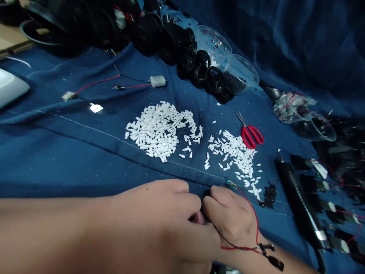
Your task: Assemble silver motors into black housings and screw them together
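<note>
My left hand [168, 220] and my right hand [232, 217] meet at the near edge of the blue cloth [71, 152], fingers curled and pressed together around something small that I cannot make out. A thin red and black wire [254, 220] drapes over my right hand and wrist, with a small green tip [231, 184] at the far end and black connectors [270, 255] near my wrist. Just beyond my hands lie two heaps of small white plastic pieces, a large one [162, 129] and a smaller scattered one [234, 156].
Red-handled scissors [250, 133] lie right of the white heaps. A small motor with wires [157, 81] sits farther back. Black rings [199, 68] and clear plastic cups [228, 64] line the back. A black tool [299, 201] and wired parts [336, 213] lie at right.
</note>
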The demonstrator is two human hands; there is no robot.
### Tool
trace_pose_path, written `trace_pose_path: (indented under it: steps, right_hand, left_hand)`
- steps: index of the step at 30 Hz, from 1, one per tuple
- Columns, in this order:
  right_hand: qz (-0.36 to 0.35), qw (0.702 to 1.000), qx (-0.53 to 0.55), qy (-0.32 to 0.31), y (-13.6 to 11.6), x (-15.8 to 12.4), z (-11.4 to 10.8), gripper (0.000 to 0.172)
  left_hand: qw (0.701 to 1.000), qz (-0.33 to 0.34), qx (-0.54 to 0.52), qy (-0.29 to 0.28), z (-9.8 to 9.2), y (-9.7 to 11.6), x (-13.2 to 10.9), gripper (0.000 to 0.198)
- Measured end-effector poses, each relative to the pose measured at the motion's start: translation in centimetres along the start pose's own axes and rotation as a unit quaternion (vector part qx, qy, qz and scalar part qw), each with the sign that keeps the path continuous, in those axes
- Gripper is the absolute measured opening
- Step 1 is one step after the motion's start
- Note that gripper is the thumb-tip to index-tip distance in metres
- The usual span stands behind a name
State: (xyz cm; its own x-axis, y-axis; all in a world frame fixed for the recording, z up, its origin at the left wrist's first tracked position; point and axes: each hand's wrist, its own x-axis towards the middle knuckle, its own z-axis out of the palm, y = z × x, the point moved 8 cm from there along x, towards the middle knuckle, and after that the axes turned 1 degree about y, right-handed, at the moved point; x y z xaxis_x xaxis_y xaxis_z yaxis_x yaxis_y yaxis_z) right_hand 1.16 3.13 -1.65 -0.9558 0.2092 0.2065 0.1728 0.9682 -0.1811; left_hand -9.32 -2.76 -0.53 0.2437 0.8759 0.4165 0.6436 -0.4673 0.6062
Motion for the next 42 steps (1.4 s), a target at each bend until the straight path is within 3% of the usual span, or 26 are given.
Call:
trace_pose_path:
  steps: [5, 9, 12, 14, 16, 17, 18, 21, 24, 26, 28, 34, 38, 42]
  right_hand:
    - [0.049, 0.997, 0.025, 0.063, 0.3, -0.4, 0.0, 0.030]
    - [0.026, 0.998, 0.040, 0.043, 0.4, -0.4, 0.4, 0.025]
    - [0.017, 0.993, 0.105, 0.046, 0.9, -0.4, 0.2, 0.017]
    - [0.032, 0.985, 0.153, 0.066, 1.4, -0.4, -0.4, 0.016]
    - [0.058, 0.975, 0.198, 0.086, 2.2, -0.3, -0.9, 0.017]
    - [0.068, 0.968, 0.218, 0.099, 2.5, -0.3, -1.1, 0.018]
    - [0.079, 0.961, 0.237, 0.118, 2.9, -0.3, -1.4, 0.017]
    - [0.141, 0.927, 0.300, 0.173, 4.5, -0.4, -2.0, 0.016]
    - [0.238, 0.868, 0.390, 0.195, 5.9, -1.0, -1.4, 0.021]
    - [0.285, 0.829, 0.436, 0.204, 6.2, -1.4, -0.9, 0.025]
    - [0.300, 0.810, 0.455, 0.216, 6.2, -1.5, -0.9, 0.026]
    - [0.294, 0.810, 0.441, 0.250, 6.3, -1.5, -1.6, 0.029]
    - [0.300, 0.812, 0.428, 0.259, 6.6, -1.7, -1.8, 0.033]
    - [0.323, 0.806, 0.429, 0.250, 6.9, -1.9, -1.8, 0.038]
  left_hand:
    - [0.990, 0.132, 0.049, -0.027, -0.2, 2.0, 0.7, 0.010]
    - [0.971, 0.204, 0.125, 0.015, -0.9, 3.8, 1.1, 0.012]
    - [0.956, 0.242, 0.157, 0.045, -2.7, 3.7, 1.6, 0.008]
    - [0.966, 0.194, 0.165, 0.044, -5.1, 1.8, 2.5, 0.015]
    - [0.973, 0.019, 0.222, 0.059, -9.2, -2.3, 3.6, 0.019]
    - [0.950, -0.102, 0.280, 0.093, -12.0, -4.8, 3.4, 0.022]
    - [0.925, -0.172, 0.317, 0.117, -14.7, -6.5, 3.1, 0.028]
    - [0.862, -0.293, 0.392, 0.133, -20.8, -10.7, 1.5, 0.040]
    - [0.807, -0.385, 0.439, 0.091, -24.3, -14.5, -0.2, 0.054]
    - [0.791, -0.409, 0.452, 0.045, -25.1, -16.2, -0.7, 0.054]
    - [0.785, -0.413, 0.462, 0.009, -25.3, -17.1, -0.6, 0.050]
    - [0.777, -0.400, 0.486, 0.001, -25.5, -17.2, 0.2, 0.038]
    - [0.795, -0.381, 0.471, 0.037, -26.1, -15.7, 0.6, 0.033]
    - [0.824, -0.341, 0.437, 0.116, -25.9, -11.3, 2.1, 0.036]
